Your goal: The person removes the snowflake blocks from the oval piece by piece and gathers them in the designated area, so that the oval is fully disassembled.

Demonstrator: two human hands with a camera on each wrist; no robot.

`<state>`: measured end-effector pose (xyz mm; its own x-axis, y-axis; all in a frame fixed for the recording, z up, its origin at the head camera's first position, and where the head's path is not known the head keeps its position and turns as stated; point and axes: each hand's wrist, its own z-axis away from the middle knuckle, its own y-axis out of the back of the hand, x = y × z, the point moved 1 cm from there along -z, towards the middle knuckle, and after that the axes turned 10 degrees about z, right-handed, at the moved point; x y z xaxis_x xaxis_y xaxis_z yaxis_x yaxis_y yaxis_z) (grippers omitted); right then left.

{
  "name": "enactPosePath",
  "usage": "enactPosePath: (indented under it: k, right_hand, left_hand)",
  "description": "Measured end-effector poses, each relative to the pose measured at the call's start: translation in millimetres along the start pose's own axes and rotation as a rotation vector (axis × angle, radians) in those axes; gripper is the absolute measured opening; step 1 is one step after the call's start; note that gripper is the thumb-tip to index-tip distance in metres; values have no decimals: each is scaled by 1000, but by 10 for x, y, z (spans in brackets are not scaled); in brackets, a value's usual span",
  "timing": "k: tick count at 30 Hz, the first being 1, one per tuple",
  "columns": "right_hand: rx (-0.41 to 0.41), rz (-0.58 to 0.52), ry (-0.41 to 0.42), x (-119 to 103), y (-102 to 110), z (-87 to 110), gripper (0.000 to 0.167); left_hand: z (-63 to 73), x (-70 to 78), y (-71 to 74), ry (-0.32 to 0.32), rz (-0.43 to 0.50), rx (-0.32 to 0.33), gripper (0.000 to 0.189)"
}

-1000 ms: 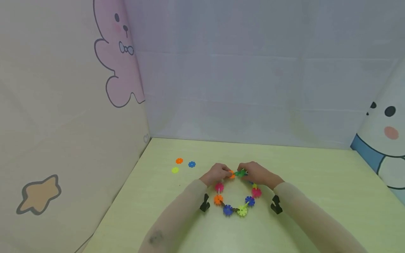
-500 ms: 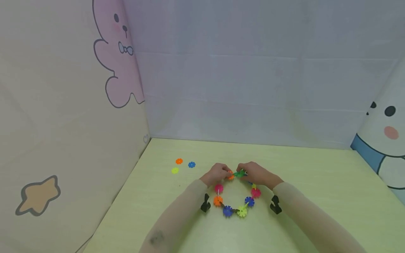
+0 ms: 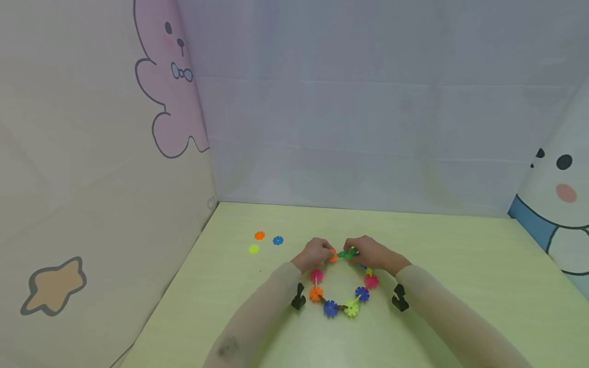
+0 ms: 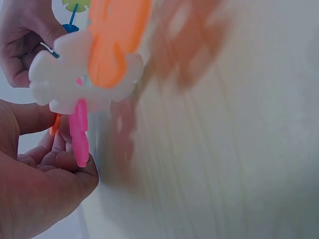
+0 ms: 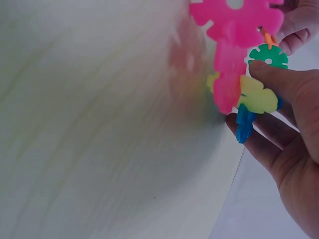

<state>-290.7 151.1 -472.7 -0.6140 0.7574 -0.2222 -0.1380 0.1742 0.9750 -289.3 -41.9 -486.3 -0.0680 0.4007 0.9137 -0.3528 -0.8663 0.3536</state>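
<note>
Notched plastic snowflake discs are linked edge to edge into a ring on the table. At its far side my left hand pinches an orange disc between thumb and fingers. My right hand grips a green disc just to the right, its thumb on the disc's edge. Orange and green meet at their rims in the right wrist view. Beside my left fingers hang a pink disc and a white disc. Blue, yellow and pink discs follow below my right hand.
Three loose discs lie on the table left of the ring: orange, blue and yellow. The ring's near side has a dark blue disc and a yellow-green disc. A curtain hangs behind the table.
The held orange and green discs have shifted slightly left in the head view. Both hands keep their hold, nearly in the same place.
</note>
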Motion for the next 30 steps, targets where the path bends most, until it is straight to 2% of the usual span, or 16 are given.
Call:
enactPosePath:
  k: [7, 14, 21, 27, 30]
  right_hand:
    - [-7, -7, -28, 20, -3, 8, 17]
    - [-19, -5, -39, 18, 3, 8, 18]
    - [-15, -1, -33, 15, -12, 17, 18]
    - [0, -7, -32, 13, -19, 23, 18]
    - [-5, -12, -42, 12, -15, 21, 18]
  left_hand:
    - [15, -39, 103, -26, -13, 13, 15]
    - [96, -93, 300, -21, 41, 3, 18]
    - [178, -173, 477, -44, 32, -16, 19]
    - [254, -201, 615, -58, 87, 5, 19]
    - [280, -236, 678, -59, 82, 20, 20]
